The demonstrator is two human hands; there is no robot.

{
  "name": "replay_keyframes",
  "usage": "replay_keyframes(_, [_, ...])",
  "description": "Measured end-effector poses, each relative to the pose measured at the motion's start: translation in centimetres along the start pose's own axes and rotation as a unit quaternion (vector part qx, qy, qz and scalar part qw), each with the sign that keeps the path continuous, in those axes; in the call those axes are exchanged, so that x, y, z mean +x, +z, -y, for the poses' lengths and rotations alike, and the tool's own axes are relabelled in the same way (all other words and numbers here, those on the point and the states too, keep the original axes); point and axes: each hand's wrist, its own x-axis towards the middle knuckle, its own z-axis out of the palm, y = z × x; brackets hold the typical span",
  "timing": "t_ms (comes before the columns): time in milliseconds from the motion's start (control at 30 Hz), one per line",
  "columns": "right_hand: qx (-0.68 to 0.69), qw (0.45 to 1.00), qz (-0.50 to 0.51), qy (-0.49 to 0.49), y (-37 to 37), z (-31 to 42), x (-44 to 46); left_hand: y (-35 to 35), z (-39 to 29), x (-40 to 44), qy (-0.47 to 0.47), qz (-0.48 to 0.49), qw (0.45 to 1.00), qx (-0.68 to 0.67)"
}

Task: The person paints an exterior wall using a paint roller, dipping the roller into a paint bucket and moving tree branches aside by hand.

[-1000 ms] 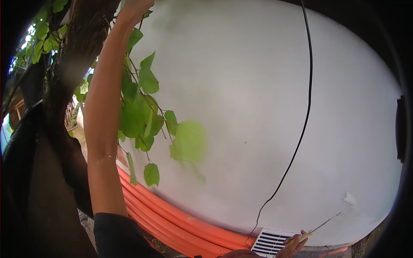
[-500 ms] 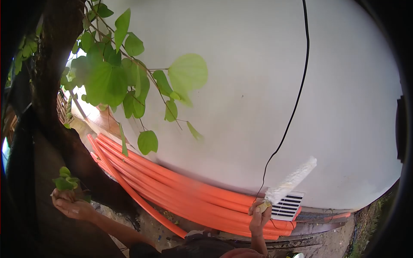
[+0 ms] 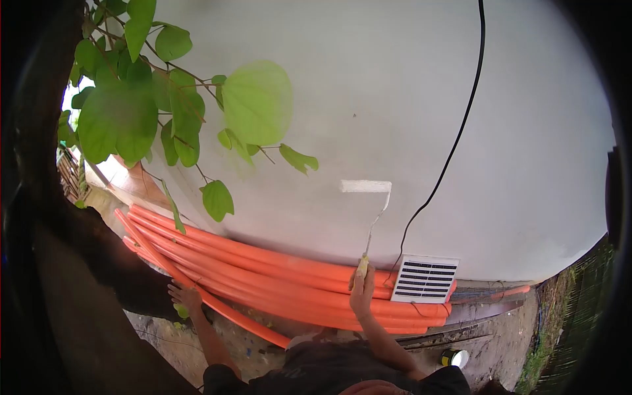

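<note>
1. Head view, the only one: a bundle of orange pipes (image 3: 296, 289) runs along the foot of a pale wall (image 3: 526, 164); other places are given from these pipes.
2. The right hand (image 3: 361, 289), in front of the pipes, is closed around the handle of a paint roller (image 3: 365, 186). The white roller head is above the pipes, level, against or just off the wall; I cannot tell which.
3. The left hand (image 3: 189, 296), near the pipes' left end, is open with fingers spread. A small green leaf (image 3: 181, 311) shows beside it; whether the hand has hold of it is unclear.
4. A leafy branch (image 3: 118, 118) hangs above the pipes' left end. A white grille (image 3: 426, 278) stands at their right end, a black cable (image 3: 465, 120) above it, and a paint container (image 3: 454, 358) nearer the person.
5. Progress: the rolling appears underway. The wall looks pale throughout, with faint greyish patches; coated and uncoated areas cannot be told apart.
</note>
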Motion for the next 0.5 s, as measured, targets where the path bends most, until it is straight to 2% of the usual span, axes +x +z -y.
replay_keyframes(33, [-0.013,1.0,-0.013,-0.019,0.3,0.4,1.2,1.1,-1.1,-1.0,-0.041,-0.037,0.993,0.104])
replay_keyframes(100, [-0.043,0.997,-0.04,-0.053,0.5,1.1,3.1,0.4,-2.4,-3.3,-0.018,0.167,0.985,-0.047])
replay_keyframes(133, [-0.041,0.996,-0.047,-0.06,0.7,2.3,4.0,4.3,-1.4,-4.9,0.056,0.233,0.948,-0.208])
replay_keyframes(167, [-0.04,0.995,-0.054,-0.068,1.0,4.4,4.8,7.5,-1.9,-7.6,0.109,0.294,0.921,-0.233])
replay_keyframes(200, [-0.038,0.994,-0.062,-0.076,1.3,5.8,5.7,7.9,-3.2,-10.3,0.132,0.382,0.878,-0.255])
replay_keyframes(233, [-0.043,0.993,-0.07,-0.079,1.5,6.3,6.7,7.6,-4.2,-13.2,0.179,0.42,0.855,-0.246])
replay_keyframes(367, [-0.08,0.985,-0.093,-0.118,1.6,7.2,10.3,6.6,-7.6,-18.0,0.168,0.568,0.754,-0.284])
replay_keyframes(400, [-0.091,0.982,-0.097,-0.131,1.7,7.3,11.3,6.5,-7.5,-18.5,0.161,0.604,0.726,-0.288])
replay_keyframes(500, [-0.095,0.981,-0.094,-0.138,2.8,10.0,14.6,11.4,-6.5,-19.4,0.13,0.549,0.757,-0.329])
